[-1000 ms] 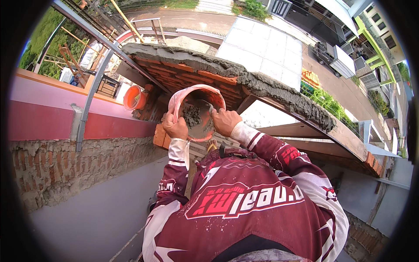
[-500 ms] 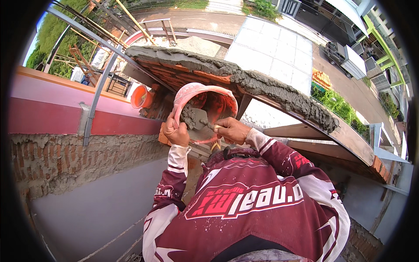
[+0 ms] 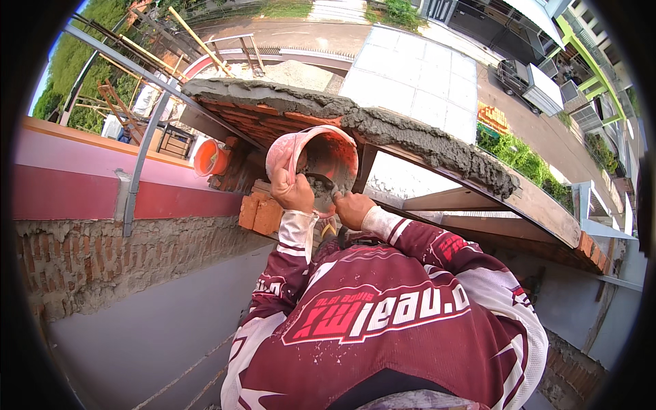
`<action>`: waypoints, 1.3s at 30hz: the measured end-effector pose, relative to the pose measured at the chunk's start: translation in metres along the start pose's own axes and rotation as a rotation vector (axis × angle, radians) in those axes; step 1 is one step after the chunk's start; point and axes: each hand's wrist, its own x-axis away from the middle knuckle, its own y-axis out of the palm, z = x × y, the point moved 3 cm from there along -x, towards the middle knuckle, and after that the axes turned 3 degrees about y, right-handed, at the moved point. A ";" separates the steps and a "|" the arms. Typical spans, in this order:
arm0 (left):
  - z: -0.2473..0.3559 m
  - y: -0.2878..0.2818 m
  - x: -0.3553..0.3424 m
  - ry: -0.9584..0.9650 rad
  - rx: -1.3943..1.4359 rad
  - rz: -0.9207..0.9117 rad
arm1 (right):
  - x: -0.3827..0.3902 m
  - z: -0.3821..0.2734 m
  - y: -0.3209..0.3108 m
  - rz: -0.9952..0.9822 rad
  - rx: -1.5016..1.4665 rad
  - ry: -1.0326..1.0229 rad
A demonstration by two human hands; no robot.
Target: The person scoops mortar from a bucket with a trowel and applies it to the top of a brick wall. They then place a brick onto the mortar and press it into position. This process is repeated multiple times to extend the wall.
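I'm seeing the pink bucket point(image 3: 321, 160) tipped toward me, wet mortar inside, sitting at centre against the brick wall top point(image 3: 273, 113). My left hand point(image 3: 292, 193) is gripping its rim at 7 o'clock. My right hand point(image 3: 353, 208) is holding a trowel point(image 3: 320, 182) that is digging into the bucket. An orange bucket point(image 3: 210, 158) is sitting at 9 o'clock.

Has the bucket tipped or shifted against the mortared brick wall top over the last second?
Yes. The bucket, gripped by the left hand, has swung its mouth further right along the wall top.
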 end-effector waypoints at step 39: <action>-0.154 -0.139 0.084 -0.976 0.139 0.448 | -0.022 0.023 -0.171 0.326 -0.034 0.353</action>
